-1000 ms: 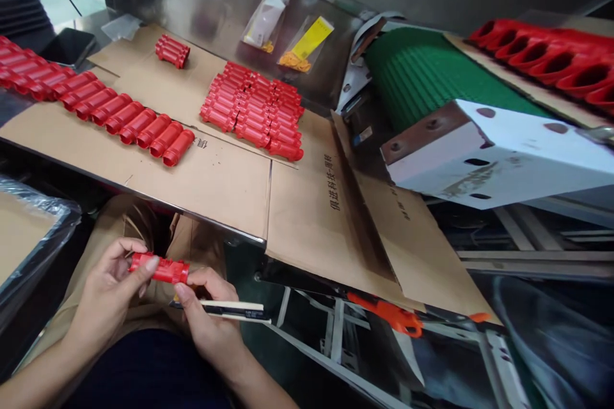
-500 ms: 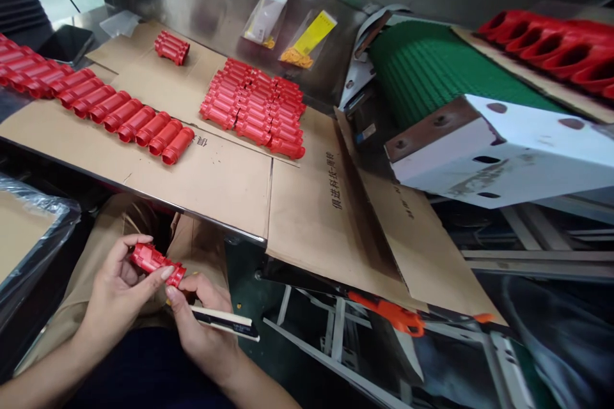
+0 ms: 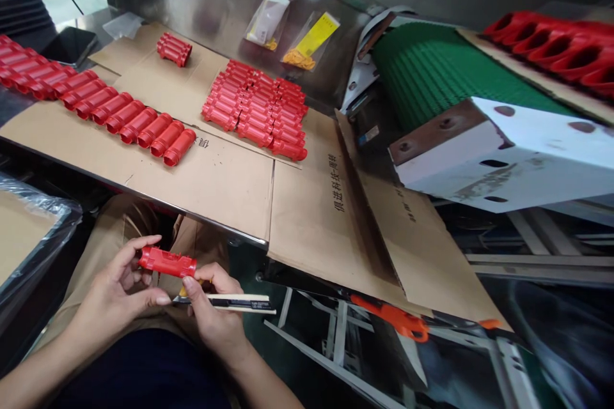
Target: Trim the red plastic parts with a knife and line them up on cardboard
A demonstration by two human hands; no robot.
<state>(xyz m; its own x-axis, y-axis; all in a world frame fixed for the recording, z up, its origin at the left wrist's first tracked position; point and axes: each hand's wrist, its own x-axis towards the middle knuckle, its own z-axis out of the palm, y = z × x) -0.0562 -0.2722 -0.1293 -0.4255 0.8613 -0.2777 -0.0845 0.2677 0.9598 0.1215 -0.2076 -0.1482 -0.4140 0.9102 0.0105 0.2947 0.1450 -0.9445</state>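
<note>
Over my lap, my left hand (image 3: 119, 284) grips the left end of a red ribbed plastic tube (image 3: 167, 262), which lies nearly level. Its thumb is off the tube, close to the knife's blade tip. My right hand (image 3: 215, 310) is closed around a box cutter (image 3: 240, 302) with a black and cream handle, the blade pointing left, below the tube. Fingers of that hand are at the tube's right end; whether they press on it I cannot tell. A bit of yellow shows by the right thumb.
Red tubes lie in a row (image 3: 129, 118) and a stacked block (image 3: 254, 105) on cardboard (image 3: 230, 185). Behind are bags with yellow pieces (image 3: 309, 41) and a phone (image 3: 70, 46). At right stands a green conveyor (image 3: 432, 70); an orange-handled tool (image 3: 393, 316) is below the cardboard.
The tube has turned from slanting to nearly level and moved slightly right. My left thumb has come off it, and the box cutter has shifted right and swung closer to level.
</note>
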